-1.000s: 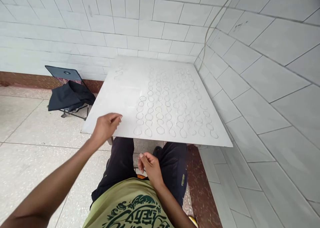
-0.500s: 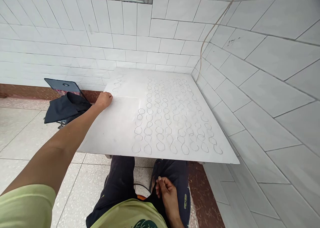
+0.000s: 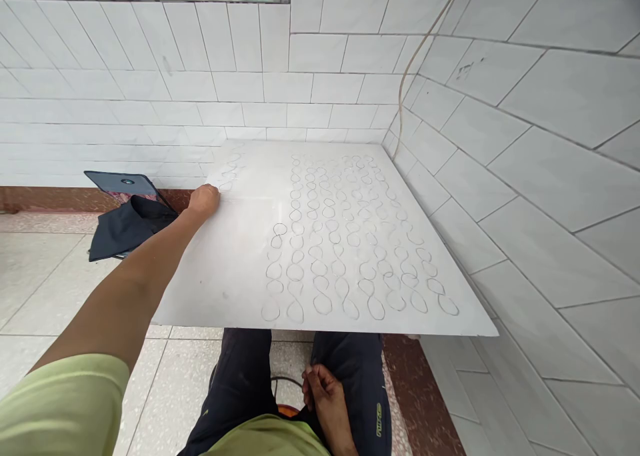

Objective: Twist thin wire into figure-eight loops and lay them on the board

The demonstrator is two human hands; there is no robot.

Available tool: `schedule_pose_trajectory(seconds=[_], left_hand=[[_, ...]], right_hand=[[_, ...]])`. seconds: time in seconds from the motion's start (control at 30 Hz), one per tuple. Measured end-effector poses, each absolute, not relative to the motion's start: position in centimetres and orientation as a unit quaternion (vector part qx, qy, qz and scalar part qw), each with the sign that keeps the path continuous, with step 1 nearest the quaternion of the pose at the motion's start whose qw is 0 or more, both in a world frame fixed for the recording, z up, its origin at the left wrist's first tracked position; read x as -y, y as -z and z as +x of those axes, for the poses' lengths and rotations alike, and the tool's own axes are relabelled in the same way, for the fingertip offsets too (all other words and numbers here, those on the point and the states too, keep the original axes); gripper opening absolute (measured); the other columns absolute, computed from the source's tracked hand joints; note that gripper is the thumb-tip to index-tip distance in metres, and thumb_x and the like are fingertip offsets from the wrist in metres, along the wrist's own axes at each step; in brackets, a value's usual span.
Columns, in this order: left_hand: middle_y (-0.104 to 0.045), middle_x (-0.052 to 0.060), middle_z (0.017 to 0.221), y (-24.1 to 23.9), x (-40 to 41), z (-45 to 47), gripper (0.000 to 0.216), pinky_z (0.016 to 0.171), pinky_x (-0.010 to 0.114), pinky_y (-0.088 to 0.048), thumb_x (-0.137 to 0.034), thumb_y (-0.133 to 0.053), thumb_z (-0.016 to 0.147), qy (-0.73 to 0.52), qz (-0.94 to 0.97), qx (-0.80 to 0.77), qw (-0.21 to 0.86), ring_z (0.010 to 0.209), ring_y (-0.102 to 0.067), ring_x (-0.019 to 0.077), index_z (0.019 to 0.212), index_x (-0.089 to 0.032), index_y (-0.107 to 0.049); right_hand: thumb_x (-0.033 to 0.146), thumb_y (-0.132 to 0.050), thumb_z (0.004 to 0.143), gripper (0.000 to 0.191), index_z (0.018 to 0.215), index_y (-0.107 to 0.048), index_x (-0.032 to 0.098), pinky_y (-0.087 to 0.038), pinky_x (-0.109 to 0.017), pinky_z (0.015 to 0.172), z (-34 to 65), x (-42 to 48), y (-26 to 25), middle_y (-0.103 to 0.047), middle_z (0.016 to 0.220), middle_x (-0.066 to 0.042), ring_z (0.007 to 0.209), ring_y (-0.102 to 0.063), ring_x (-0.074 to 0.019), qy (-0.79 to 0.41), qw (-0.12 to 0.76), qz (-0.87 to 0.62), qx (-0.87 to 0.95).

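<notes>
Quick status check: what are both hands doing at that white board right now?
Left hand closed on the white board's left edge. Right hand curled in the lap, apparently empty. Looped rings lie in rows across the board.

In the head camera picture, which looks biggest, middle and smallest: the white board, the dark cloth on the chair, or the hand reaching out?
Largest to smallest as they look:
1. white board
2. dark cloth
3. left hand

The cloth lies farther from the camera than the hand, so that gap may really be bigger.
</notes>
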State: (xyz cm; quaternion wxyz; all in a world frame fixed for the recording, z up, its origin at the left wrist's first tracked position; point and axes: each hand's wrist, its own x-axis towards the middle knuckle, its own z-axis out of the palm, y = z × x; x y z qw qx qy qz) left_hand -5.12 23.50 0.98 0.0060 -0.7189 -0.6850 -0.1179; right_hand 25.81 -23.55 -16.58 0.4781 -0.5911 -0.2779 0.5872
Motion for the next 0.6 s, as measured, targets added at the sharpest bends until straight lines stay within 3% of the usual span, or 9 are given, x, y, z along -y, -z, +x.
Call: schedule_pose_trajectory(seconds=[0.27,0.47,0.6], left_hand=[[-0.065,0.026,0.124,-0.3,-17.6,-5.6,0.047,0.107,0.05,-0.047,-0.03,-0.039,0.096,0.209,-0.687,0.696,0.024,0.12,-0.06,0.0364,0.127,-0.006,-0.065],[-0.068,0.021,0.119,2.4,-6.0,-5.1,0.046,0.109,0.051,-0.047,-0.038,-0.052,0.09,0.262,-0.728,0.634,0.001,0.121,-0.06,0.037,0.124,-0.011,-0.065],[-0.063,0.021,0.131,4.2,1.3,-4.2,0.045,0.115,0.053,-0.043,-0.045,-0.054,0.092,0.285,-0.742,0.607,-0.008,0.13,-0.055,0.0371,0.125,-0.016,-0.064]], right_hand=[[0.077,-0.07,0.078,0.06,0.066,-0.057,0.019,-0.035,-0.025,0.046,25.8,23.7,16.2,-0.057,0.057,0.001,0.047,-0.046,-0.0119,-0.588,0.484,-0.584,0.282],[0.078,-0.068,0.077,0.06,0.065,-0.058,0.02,-0.032,-0.025,0.044,26.0,24.4,17.1,-0.057,0.056,0.001,0.045,-0.044,-0.0121,-0.581,0.467,-0.583,0.322],[0.076,-0.066,0.08,0.059,0.062,-0.057,0.02,-0.033,-0.026,0.047,26.0,25.0,17.3,-0.057,0.055,0.001,0.046,-0.045,-0.0125,-0.561,0.466,-0.582,0.359]])
